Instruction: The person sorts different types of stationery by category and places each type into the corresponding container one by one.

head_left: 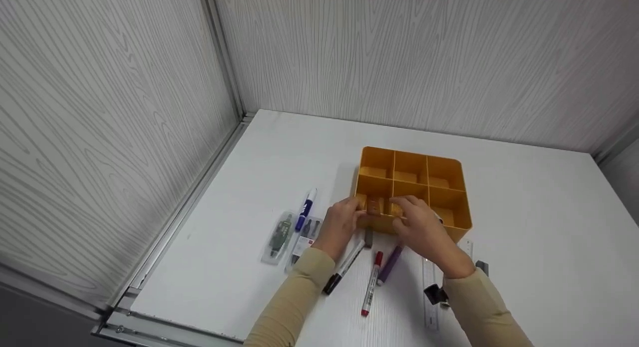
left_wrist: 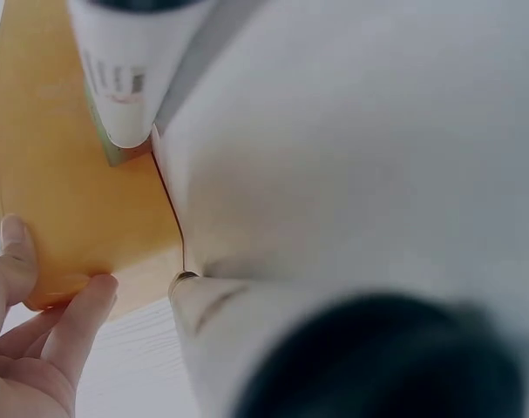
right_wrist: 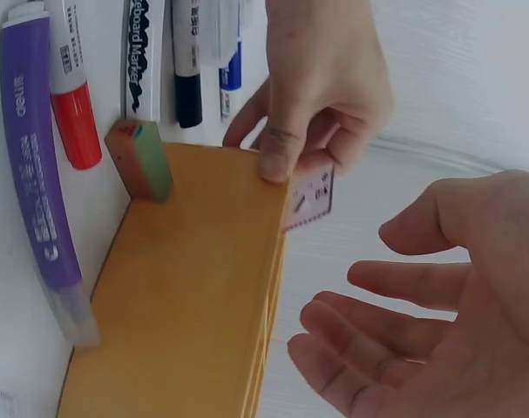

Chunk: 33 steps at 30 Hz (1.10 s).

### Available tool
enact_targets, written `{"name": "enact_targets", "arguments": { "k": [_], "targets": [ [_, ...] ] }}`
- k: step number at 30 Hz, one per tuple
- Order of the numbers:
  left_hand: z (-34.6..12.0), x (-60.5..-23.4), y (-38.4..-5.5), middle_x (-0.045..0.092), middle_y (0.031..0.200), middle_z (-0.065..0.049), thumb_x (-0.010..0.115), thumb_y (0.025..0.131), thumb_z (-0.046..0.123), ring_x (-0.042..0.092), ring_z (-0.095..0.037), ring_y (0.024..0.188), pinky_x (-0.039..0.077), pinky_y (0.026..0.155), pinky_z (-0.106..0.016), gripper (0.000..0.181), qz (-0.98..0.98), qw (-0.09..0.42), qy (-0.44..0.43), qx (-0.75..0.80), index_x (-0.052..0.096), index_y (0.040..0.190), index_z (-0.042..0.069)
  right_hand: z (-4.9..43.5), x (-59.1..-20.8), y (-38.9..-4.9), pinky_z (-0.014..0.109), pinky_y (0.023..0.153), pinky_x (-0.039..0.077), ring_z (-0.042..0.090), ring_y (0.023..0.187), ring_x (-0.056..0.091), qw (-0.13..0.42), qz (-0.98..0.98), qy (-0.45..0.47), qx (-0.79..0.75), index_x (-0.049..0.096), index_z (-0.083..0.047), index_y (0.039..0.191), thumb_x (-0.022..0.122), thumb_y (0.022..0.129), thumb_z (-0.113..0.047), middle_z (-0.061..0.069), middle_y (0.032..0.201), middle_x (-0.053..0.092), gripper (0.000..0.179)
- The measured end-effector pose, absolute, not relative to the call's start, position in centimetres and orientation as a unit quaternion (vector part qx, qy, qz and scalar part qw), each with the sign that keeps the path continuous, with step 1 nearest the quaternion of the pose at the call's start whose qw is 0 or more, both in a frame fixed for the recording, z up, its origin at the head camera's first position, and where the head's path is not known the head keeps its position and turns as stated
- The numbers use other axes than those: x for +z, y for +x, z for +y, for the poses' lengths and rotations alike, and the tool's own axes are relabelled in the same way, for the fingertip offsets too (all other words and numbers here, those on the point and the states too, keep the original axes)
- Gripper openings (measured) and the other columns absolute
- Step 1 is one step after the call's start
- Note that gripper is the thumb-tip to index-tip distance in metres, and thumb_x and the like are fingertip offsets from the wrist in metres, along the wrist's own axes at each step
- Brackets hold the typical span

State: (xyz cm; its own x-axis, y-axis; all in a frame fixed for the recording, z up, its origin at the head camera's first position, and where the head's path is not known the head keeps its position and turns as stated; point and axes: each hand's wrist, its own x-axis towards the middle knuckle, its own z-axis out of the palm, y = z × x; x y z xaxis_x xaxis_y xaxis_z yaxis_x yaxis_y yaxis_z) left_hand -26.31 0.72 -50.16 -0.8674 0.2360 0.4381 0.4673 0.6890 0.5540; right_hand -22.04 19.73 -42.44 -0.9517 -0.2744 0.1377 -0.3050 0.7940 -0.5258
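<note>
Logging the orange box (head_left: 410, 183) first: six compartments, upright on the table (head_left: 299, 142), near wall toward the person. From my seat it looks like thin, stiff plastic, so I'd guess light, a bit slick on the flat walls, not fragile; I'd take hold at the rim or a corner. The left hand (head_left: 341, 222) does that, pinching the near-left corner, thumb on the outside of the near wall. A pinkish printed piece (right_wrist: 309, 198) shows by its fingers; can't tell if they hold it. The right hand (head_left: 422, 229) has its fingers spread and slightly bent, nothing between them, over the near side of the box. Both forearms reach in from the near edge, wrists fairly close together. Just outside the near wall: a small red-and-green block (right_wrist: 140, 161) and a purple pen (right_wrist: 44, 157). Nearer the person I get a red marker (head_left: 372, 287) and a black-capped marker (head_left: 344, 267); farther left, a blue marker (head_left: 306, 209); a clear ruler (head_left: 430, 297) by the right forearm.
</note>
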Motion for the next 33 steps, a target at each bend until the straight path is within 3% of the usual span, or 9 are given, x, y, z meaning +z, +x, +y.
{"name": "enact_targets", "arguments": {
  "k": [8,11,15,20,24,28,33],
  "targets": [
    [0.8,-50.2,-26.2,0.065,0.081,-0.004,0.063,0.096,0.014,0.058,-0.012,0.073,0.049,0.064,-0.023,0.010,-0.903,0.178,-0.200,-0.335,0.059,0.089,0.008,23.4,-41.5,-21.0,0.046,0.086,0.052,0.031,0.104,0.057,0.133,-0.929,0.143,0.314,0.062,0.000,0.123,0.053,0.094,-0.002,0.018,0.123,0.061,0.030],
    [0.8,-50.2,-26.2,0.064,0.081,-0.004,0.064,0.094,0.016,0.059,-0.014,0.073,0.050,0.064,-0.025,0.011,-0.904,0.182,-0.201,-0.329,0.060,0.088,0.007,25.0,-41.4,-20.4,0.029,0.081,0.052,0.026,0.097,0.058,0.164,-0.925,0.135,0.316,0.062,0.000,0.122,0.054,0.095,0.000,0.016,0.120,0.061,0.028],
    [0.7,-50.1,-26.3,0.063,0.082,-0.004,0.064,0.094,0.019,0.060,-0.014,0.075,0.050,0.065,-0.026,0.014,-0.908,0.177,-0.197,-0.325,0.059,0.087,0.007,27.1,-41.4,-19.5,0.007,0.077,0.040,0.023,0.096,0.057,0.184,-0.922,0.106,0.324,0.061,0.001,0.123,0.052,0.096,0.000,0.016,0.121,0.059,0.028],
    [0.7,-50.0,-26.2,0.063,0.082,-0.004,0.062,0.095,0.021,0.060,-0.014,0.076,0.050,0.066,-0.026,0.016,-0.909,0.165,-0.195,-0.329,0.059,0.087,0.008,29.6,-42.0,-18.4,0.001,0.073,0.036,0.029,0.098,0.060,0.196,-0.927,0.050,0.317,0.060,0.001,0.125,0.049,0.097,-0.004,0.019,0.123,0.057,0.030],
    [0.7,-50.0,-26.2,0.064,0.082,-0.004,0.062,0.095,0.020,0.062,-0.014,0.077,0.051,0.067,-0.026,0.015,-0.908,0.167,-0.197,-0.330,0.059,0.088,0.008,31.2,-43.1,-17.8,0.003,0.070,0.038,0.031,0.095,0.061,0.196,-0.932,0.025,0.303,0.061,0.001,0.124,0.051,0.096,-0.004,0.022,0.121,0.058,0.030],
    [0.7,-50.1,-26.2,0.065,0.083,-0.004,0.062,0.095,0.019,0.063,-0.014,0.078,0.052,0.067,-0.026,0.013,-0.907,0.171,-0.199,-0.329,0.060,0.089,0.008,32.5,-44.5,-17.2,0.012,0.066,0.043,0.033,0.094,0.062,0.179,-0.940,0.001,0.291,0.060,0.002,0.124,0.051,0.096,-0.005,0.024,0.122,0.057,0.031],
    [0.8,-50.1,-26.1,0.064,0.083,-0.003,0.061,0.097,0.019,0.060,-0.013,0.077,0.051,0.067,-0.025,0.013,-0.907,0.164,-0.194,-0.336,0.059,0.090,0.008,33.6,-46.5,-16.5,0.043,0.075,0.053,0.041,0.102,0.059,0.121,-0.955,-0.026,0.269,0.056,0.006,0.128,0.051,0.097,-0.009,0.030,0.127,0.052,0.036]
  ]
}}
